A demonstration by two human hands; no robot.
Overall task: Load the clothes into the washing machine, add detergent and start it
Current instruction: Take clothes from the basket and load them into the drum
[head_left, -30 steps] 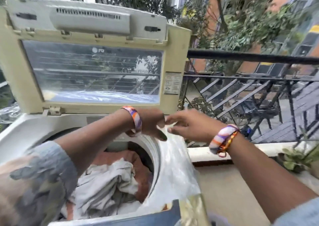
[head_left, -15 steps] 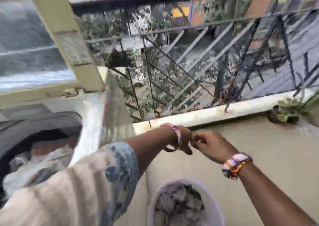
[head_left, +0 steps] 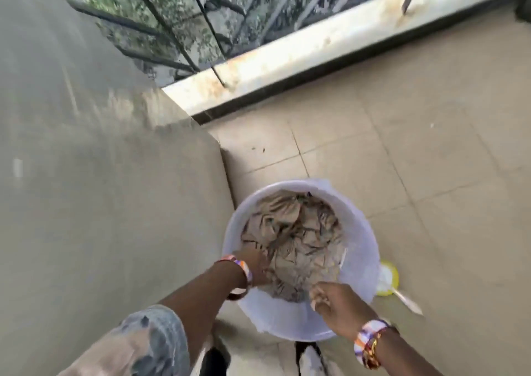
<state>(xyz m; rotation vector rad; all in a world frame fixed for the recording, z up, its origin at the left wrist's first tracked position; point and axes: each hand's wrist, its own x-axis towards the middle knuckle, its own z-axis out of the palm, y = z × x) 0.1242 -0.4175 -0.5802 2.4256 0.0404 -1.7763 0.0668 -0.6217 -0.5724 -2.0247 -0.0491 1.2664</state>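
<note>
Swung down from the washer to the bucket (head_left: 362, 256) on the floor; left hand (head_left: 256, 266) reaching into the clothes (head_left: 296, 239), grip hidden; right hand (head_left: 336, 303) loosely curled, empty, at rim; loading underway; next, gather and lift.

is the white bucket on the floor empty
No, the white bucket holds a crumpled heap of clothes, and the left hand reaches into it.

One white round plastic bucket (head_left: 362, 249) stands on the tiled floor (head_left: 431, 151). One heap of beige and grey clothes (head_left: 296, 240) fills it. One yellow-rimmed round object (head_left: 390, 278) lies beside it. Two hands show, left hand (head_left: 255, 266) and right hand (head_left: 336, 303), each wrist with beaded bracelets.
</note>
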